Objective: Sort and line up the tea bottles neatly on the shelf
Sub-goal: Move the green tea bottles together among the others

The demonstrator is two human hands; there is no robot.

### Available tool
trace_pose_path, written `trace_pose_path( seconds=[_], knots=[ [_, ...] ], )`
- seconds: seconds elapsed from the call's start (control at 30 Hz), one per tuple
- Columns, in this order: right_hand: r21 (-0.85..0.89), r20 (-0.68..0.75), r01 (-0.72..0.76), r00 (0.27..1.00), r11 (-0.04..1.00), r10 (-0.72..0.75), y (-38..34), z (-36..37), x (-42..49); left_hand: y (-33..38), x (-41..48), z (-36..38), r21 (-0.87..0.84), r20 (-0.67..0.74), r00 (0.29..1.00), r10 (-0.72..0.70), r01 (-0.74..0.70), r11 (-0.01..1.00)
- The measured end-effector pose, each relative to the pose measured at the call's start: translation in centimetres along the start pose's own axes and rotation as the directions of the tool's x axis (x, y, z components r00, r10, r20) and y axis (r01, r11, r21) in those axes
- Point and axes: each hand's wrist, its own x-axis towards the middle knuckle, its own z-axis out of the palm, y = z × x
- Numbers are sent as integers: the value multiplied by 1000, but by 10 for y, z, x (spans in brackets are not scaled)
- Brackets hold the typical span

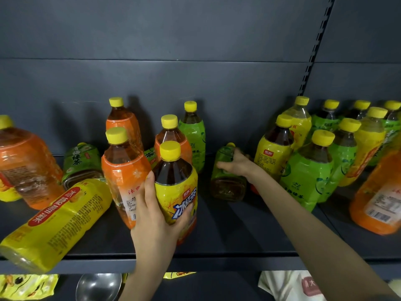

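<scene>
Left hand (156, 216) wrapped round upright yellow-labelled plastic bottle of dark tea (176, 187), yellow cap, at front centre of dark grey metal shelf (238, 231). Right hand (236, 164) further back, fingers curled over green-labelled plastic bottle (225, 185) lying on its side, base towards camera.

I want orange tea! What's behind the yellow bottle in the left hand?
An orange-labelled plastic bottle with a yellow cap stands behind the yellow-labelled bottle; its lower body is covered. Further back, a green-labelled plastic bottle.
</scene>
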Motion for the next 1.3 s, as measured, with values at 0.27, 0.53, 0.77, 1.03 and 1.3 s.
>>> trace_pose_path(
  seconds=[0.27, 0.53, 0.77, 1.03, 1.3],
  knots=[
    [-109, -48, -38, 998, 993, 33, -7, 2, -1, -2, -1, 0, 1, 9, 1000, 10, -10, 1000],
    [7, -175, 82, 981, 997, -79, 8, 11, -5, -2, -1, 1, 8, 14, 1000, 2, -2, 1000],
    [-13, -337, 243, 912, 970, -233, 16, 19, -28, 0, -1, 1, 18, 14, 1000, 2, -3, 1000],
    [-68, -546, 418, 744, 906, -384, 31, 40, -66, 0, -1, 1, 21, -3, 1000, 9, -9, 1000],
    [-165, -619, 550, 588, 819, -520, 45, 57, -79, 1, -2, 0, 8, -26, 999, 33, -33, 999]
  ],
)
